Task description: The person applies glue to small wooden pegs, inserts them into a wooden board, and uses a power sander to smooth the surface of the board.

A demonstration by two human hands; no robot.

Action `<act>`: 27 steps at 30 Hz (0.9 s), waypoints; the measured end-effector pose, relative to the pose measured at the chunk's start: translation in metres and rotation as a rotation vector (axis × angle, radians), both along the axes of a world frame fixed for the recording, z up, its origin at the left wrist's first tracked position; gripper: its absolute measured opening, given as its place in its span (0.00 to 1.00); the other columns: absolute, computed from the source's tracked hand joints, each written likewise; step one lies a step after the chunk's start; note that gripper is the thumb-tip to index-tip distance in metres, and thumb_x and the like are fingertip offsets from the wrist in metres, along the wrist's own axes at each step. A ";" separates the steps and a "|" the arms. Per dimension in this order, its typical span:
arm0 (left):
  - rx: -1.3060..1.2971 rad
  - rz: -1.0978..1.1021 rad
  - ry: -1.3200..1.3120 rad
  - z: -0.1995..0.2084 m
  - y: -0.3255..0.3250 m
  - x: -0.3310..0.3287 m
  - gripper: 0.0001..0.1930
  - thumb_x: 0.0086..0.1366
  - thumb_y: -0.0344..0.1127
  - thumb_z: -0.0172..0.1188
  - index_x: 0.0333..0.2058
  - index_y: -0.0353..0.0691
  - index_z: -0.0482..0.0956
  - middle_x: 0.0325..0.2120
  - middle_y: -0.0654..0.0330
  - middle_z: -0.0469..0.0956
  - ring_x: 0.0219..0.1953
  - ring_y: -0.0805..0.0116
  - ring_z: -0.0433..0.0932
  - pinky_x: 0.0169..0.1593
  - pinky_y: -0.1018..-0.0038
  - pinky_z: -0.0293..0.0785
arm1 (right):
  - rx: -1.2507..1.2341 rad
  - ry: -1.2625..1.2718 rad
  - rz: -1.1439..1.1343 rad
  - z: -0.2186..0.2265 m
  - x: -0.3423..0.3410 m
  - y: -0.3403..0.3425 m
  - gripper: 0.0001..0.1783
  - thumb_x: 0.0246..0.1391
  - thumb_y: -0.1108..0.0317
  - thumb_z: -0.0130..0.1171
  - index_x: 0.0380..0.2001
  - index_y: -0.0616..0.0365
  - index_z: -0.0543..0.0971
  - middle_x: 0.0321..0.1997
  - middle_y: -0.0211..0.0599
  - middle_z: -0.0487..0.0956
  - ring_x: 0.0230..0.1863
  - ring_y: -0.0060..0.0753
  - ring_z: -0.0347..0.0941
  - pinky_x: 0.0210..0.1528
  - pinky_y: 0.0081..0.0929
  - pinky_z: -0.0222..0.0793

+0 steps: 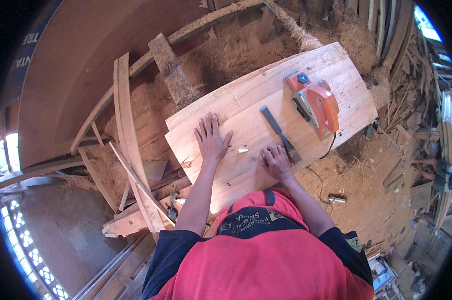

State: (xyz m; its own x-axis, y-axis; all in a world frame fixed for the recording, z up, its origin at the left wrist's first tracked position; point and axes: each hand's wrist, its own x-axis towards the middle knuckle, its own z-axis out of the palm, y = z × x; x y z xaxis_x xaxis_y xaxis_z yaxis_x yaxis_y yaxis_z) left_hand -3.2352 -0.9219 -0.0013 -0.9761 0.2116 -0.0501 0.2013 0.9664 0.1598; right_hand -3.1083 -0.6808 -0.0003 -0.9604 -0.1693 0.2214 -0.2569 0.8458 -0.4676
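Note:
A wide pale plank panel (pixel 256 132) lies slantwise in front of me. My left hand (pixel 211 142) rests flat on its left part, fingers spread and holding nothing. Nearer to me, my right hand (pixel 277 161) is on the panel with its fingers curled in; whatever they may hold is hidden. A chisel (pixel 276 127) with a dark flat blade lies right beside my right hand, its handle end close to the knuckles. Between the hands sits a small white chip (pixel 243 150). Farther right, an orange-red electric hand planer (pixel 320 107) rests on the panel.
The planer's dark cord (pixel 331 145) runs off the panel's near edge. Wood shavings (pixel 226 55) cover the ground behind. Long timbers (pixel 126 120) lean at the left, and scrap boards (pixel 403 75) are stacked at the right. A small metallic object (pixel 337 199) lies on the sawdust.

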 end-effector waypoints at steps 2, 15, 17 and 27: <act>0.024 0.022 0.031 0.001 0.001 0.002 0.43 0.69 0.66 0.48 0.73 0.45 0.53 0.76 0.56 0.46 0.76 0.43 0.41 0.73 0.40 0.35 | 0.000 -0.006 0.006 0.000 0.000 0.000 0.16 0.57 0.62 0.62 0.45 0.57 0.77 0.43 0.42 0.74 0.45 0.48 0.70 0.48 0.43 0.68; 0.165 0.163 0.108 -0.006 -0.001 0.012 0.46 0.67 0.67 0.50 0.73 0.41 0.52 0.75 0.50 0.44 0.76 0.42 0.41 0.73 0.39 0.35 | 0.004 0.043 -0.004 -0.001 -0.001 -0.001 0.16 0.57 0.59 0.61 0.44 0.55 0.77 0.43 0.41 0.74 0.45 0.47 0.71 0.45 0.43 0.68; 0.074 0.143 0.046 -0.008 -0.001 0.013 0.49 0.67 0.68 0.50 0.73 0.37 0.49 0.75 0.48 0.43 0.76 0.41 0.40 0.73 0.39 0.34 | 0.004 0.052 -0.002 0.000 -0.001 -0.002 0.16 0.57 0.59 0.61 0.44 0.55 0.77 0.43 0.41 0.74 0.44 0.47 0.71 0.45 0.44 0.68; 0.059 0.142 0.049 -0.002 0.001 0.014 0.44 0.68 0.67 0.50 0.73 0.46 0.55 0.75 0.49 0.44 0.76 0.39 0.40 0.72 0.37 0.35 | -0.012 0.042 -0.005 0.000 -0.002 -0.002 0.14 0.56 0.61 0.62 0.43 0.54 0.77 0.42 0.41 0.74 0.44 0.47 0.71 0.45 0.43 0.67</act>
